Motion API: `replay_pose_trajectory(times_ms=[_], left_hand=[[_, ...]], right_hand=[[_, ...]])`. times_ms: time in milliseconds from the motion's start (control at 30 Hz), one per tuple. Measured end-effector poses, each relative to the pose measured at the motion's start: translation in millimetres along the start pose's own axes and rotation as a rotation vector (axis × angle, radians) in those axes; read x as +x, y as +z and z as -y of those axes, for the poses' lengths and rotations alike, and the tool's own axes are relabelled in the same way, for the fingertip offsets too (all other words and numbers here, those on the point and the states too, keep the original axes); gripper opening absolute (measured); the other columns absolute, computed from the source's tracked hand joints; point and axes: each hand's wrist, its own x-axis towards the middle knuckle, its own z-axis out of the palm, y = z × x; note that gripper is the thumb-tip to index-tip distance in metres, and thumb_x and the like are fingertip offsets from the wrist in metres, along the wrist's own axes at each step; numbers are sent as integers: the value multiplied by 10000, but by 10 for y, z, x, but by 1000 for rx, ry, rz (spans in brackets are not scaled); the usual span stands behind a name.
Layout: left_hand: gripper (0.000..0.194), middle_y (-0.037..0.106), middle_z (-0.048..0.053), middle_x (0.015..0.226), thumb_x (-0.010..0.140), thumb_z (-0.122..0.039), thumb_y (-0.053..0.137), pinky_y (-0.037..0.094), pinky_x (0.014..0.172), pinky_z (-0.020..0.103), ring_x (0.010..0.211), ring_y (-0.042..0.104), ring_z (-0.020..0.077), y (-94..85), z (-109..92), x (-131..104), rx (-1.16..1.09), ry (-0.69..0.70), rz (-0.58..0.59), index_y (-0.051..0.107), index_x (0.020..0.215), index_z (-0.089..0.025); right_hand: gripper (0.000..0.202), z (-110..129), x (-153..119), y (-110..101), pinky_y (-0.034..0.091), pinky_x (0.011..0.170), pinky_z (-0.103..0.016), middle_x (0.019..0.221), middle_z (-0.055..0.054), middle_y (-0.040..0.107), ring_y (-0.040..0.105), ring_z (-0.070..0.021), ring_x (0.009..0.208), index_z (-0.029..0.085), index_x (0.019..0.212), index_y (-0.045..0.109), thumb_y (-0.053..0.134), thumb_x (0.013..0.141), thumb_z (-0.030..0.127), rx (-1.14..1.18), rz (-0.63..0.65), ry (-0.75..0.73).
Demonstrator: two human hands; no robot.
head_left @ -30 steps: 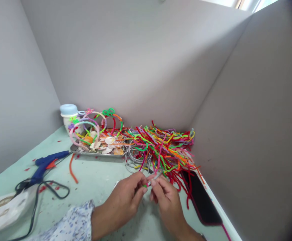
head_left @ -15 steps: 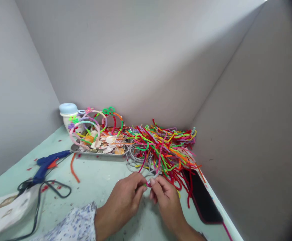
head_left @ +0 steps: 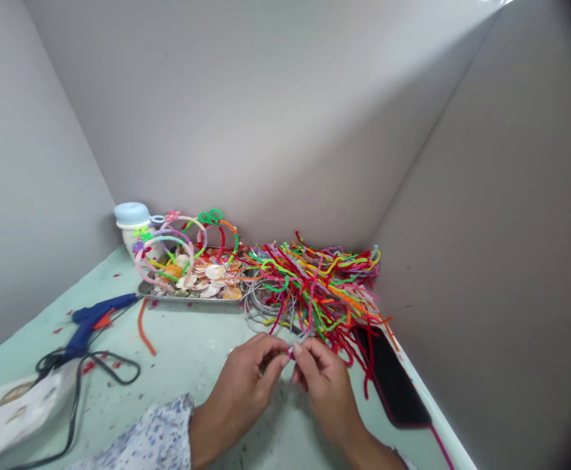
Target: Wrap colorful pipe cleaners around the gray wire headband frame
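My left hand (head_left: 246,385) is closed in a pinch, thumb and forefinger pressed together on a short bit of pink pipe cleaner (head_left: 290,353). Directly beside it, my right hand (head_left: 325,385) pinches the same small piece, its thumb on top. A pale grey band (head_left: 306,337), perhaps a thin hoop, rises from between the fingertips toward the pile behind. How the pipe cleaner and band are joined is hidden by the fingers. Just beyond my hands lie a big heap of coloured pipe cleaners (head_left: 322,281) and several grey wire hoops (head_left: 261,303).
A metal tray (head_left: 202,299) of shells holds several wrapped headbands (head_left: 187,241), beside a white jar (head_left: 133,228). At left lie a blue glue gun (head_left: 89,320) with its cord, an orange pipe cleaner (head_left: 144,329) and a white packet (head_left: 21,418). A black phone (head_left: 398,385) sits at right.
Both hands stay pinched close together and have shifted only slightly. The green bit seen at the left fingertips is now mostly covered. The view has turned a little.
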Motion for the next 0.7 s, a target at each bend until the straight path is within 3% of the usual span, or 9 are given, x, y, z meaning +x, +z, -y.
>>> replay_pose_trajectory(times_ms=[167, 467, 700], left_hand=[[188, 661, 32, 842, 896, -223, 510, 439, 736, 256, 815, 602, 164, -29, -17, 23, -43, -18, -48, 692, 899, -178], [183, 654, 29, 800, 872, -213, 542, 440, 701, 249, 765, 595, 162, -20, -15, 30, -117, -80, -37, 717, 907, -169], [177, 649, 21, 786, 869, -201, 545, 429, 705, 245, 767, 593, 156, -24, -17, 18, -74, -55, -50, 720, 882, -178]], right_hand=[[183, 37, -10, 14, 393, 506, -219, 643, 8, 570, 518, -133, 556, 172, 811, 594, 560, 861, 344, 18, 39, -31], [187, 67, 21, 45, 364, 460, -207, 574, 25, 534, 464, -115, 495, 172, 737, 592, 594, 825, 337, 40, -2, 26], [184, 49, 16, 58, 371, 463, -210, 566, 27, 529, 462, -115, 489, 172, 704, 583, 601, 809, 322, 23, -23, 12]])
